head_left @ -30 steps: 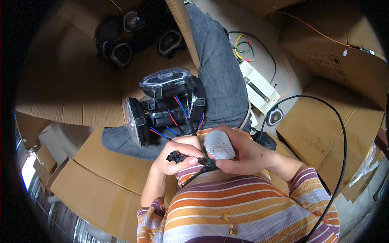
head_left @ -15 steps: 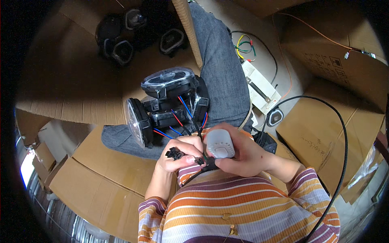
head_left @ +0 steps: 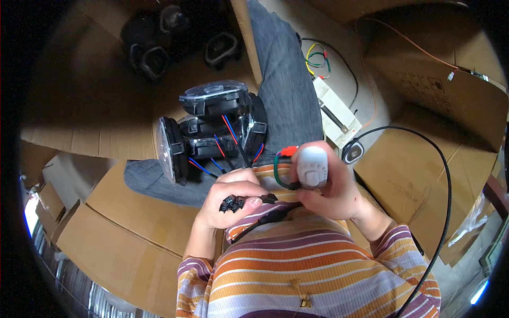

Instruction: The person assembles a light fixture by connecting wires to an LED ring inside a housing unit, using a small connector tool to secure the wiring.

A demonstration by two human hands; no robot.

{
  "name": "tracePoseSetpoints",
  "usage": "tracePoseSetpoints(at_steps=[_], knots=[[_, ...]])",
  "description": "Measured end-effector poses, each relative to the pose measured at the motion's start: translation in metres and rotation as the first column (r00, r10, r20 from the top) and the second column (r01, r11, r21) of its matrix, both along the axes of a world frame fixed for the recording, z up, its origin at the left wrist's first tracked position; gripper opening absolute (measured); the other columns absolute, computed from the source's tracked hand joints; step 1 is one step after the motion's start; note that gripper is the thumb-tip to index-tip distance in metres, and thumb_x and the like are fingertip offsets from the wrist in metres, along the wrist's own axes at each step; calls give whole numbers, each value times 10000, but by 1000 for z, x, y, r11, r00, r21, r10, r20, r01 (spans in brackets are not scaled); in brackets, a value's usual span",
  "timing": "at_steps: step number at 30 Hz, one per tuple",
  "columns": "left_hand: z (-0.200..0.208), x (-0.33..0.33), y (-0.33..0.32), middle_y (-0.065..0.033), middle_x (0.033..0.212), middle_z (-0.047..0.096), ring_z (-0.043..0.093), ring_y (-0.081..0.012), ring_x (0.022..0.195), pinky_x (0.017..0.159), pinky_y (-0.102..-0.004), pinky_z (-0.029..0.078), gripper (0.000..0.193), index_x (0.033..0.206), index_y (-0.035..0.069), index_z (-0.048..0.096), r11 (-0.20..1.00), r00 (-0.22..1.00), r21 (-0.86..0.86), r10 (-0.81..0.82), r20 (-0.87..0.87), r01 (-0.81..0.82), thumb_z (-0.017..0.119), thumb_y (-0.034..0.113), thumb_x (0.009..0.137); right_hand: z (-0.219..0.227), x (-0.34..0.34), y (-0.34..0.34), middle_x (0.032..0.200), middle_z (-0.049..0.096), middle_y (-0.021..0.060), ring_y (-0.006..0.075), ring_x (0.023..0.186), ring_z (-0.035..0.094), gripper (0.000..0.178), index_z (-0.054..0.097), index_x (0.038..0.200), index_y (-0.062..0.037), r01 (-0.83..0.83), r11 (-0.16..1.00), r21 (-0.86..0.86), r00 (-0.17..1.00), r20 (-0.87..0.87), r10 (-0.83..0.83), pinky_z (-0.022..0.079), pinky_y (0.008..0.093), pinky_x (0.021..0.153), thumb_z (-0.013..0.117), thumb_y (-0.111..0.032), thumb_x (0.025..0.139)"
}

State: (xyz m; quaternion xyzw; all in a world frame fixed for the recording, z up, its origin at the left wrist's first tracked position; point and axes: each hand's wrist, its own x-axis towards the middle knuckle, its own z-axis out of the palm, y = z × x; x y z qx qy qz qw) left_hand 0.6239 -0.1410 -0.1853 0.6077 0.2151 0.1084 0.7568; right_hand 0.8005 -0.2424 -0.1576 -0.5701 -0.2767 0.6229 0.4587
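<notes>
My left hand (head_left: 231, 196) is closed around a bundle of black wire connectors (head_left: 233, 203), with one more connector (head_left: 269, 199) sticking out past its thumb. Red and blue wires in black sleeves run from that bundle to several black lamp-like units (head_left: 214, 103) with clear fronts, resting on my lap. In my right hand (head_left: 336, 188) is a pale grey, rounded plastic device (head_left: 313, 167), its small dotted end facing up. A green wire (head_left: 276, 172) with a red clip (head_left: 289, 151) loops beside it. The two hands are a little apart.
A large open cardboard box (head_left: 95, 114) at the left holds several similar black units (head_left: 221, 49). On the floor to the right stands a white box-shaped device (head_left: 335, 114) with yellow and green leads. A black cable (head_left: 448, 196) curves along my right side, near cardboard (head_left: 413, 169).
My right hand has drawn away to the right with the grey device, so the green wire and red clip now show. My left hand keeps hold of the connectors.
</notes>
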Motion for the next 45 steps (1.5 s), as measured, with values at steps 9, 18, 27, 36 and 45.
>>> tracePoseSetpoints(at_steps=[9, 18, 27, 36, 45], knots=[[-9, -7, 1, -58, 676, 528, 484, -187, 600, 555, -293, 361, 126, 744, 34, 605, 1000, 986, 9, -21, 164, 19, 614, 116, 649, 14, -13, 17, 890, 426, 54, 102, 741, 458, 472, 335, 1056, -45, -251, 967, -35, 955, -172, 242, 406, 231, 624, 596, -75, 663], [-5, -9, 13, 0, 661, 514, 467, -138, 555, 507, -268, 297, 169, 731, 83, 608, 946, 971, 250, -230, 64, 208, 673, 167, 600, 12, -9, 15, 882, 450, 76, 144, 756, 486, 428, 345, 1032, -38, -373, 928, 17, 928, -9, 373, 409, 255, 626, 584, -114, 686], [8, -3, 17, 17, 629, 498, 466, -129, 534, 486, -258, 286, 150, 695, 91, 602, 917, 969, 320, -248, -13, 239, 682, 163, 591, 11, -7, 14, 891, 478, 130, 226, 794, 523, 426, 343, 1032, -25, -437, 899, 17, 899, 15, 437, 425, 299, 660, 583, -135, 697], [10, -5, 15, 22, 598, 488, 457, -135, 505, 468, -260, 276, 137, 674, 100, 571, 899, 974, 379, -226, -26, 219, 672, 140, 591, 8, -6, 15, 926, 471, 132, 225, 840, 498, 396, 365, 1046, -16, -475, 877, 67, 879, 71, 471, 415, 297, 680, 548, -131, 715], [9, -6, 15, 11, 576, 465, 450, -146, 498, 465, -269, 268, 132, 674, 94, 574, 902, 975, 376, -219, -22, 211, 657, 130, 577, 7, -7, 20, 895, 456, 86, 149, 767, 482, 425, 357, 1058, -22, -508, 857, -93, 859, -129, 495, 407, 240, 613, 544, -126, 690]])
